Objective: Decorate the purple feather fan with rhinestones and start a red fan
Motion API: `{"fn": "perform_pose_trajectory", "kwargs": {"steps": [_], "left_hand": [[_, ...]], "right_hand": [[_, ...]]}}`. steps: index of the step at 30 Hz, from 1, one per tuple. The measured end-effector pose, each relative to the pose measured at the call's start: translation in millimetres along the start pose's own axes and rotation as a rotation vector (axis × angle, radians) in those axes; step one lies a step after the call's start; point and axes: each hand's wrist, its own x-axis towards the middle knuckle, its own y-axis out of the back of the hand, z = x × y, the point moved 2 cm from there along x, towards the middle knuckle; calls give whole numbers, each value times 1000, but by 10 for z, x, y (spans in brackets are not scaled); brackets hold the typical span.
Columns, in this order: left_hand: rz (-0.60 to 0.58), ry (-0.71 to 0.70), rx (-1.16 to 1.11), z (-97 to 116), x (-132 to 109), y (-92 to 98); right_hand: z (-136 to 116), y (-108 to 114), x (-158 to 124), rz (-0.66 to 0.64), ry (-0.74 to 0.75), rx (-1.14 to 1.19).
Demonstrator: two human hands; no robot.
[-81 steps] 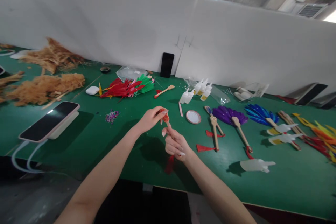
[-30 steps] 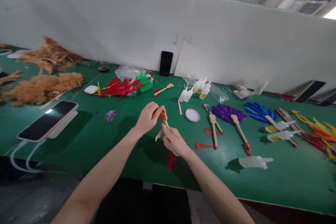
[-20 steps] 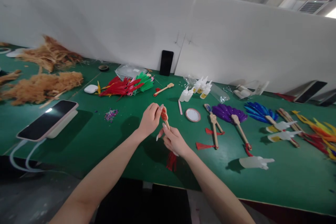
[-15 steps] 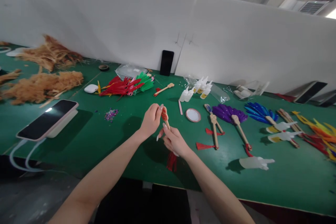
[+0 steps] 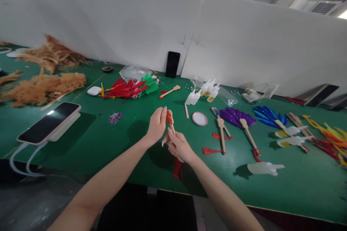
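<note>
A small wooden fan handle (image 5: 170, 124) is held upright above the surface (image 5: 108, 140) near its front edge. Right hand (image 5: 180, 147) closed around its stem; left hand (image 5: 156, 126) pinched on its red-feathered top. Red tassel (image 5: 177, 168) hangs below.

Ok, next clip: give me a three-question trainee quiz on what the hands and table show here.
1. True or false: the left hand rests flat on the green table.
2. What hangs below the right hand? A) red tassel B) blue feather C) glue bottle
3. Fill in: the purple feather fan lies to the ____ of the round lid, as the picture shows it.

Key:
1. False; it is raised, fingers at the red-tipped wooden stick.
2. A, the red tassel.
3. Right.
</note>
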Motion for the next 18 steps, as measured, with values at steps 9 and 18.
{"fn": "perform_pose_trajectory", "kwargs": {"steps": [9,18], "left_hand": [[30,82,-40,-18,-10,-20],[-33,73,-109,-54,20,8]], "right_hand": [[32,-21,12,23,-20,44],[46,17,33,22,-14,42]]}}
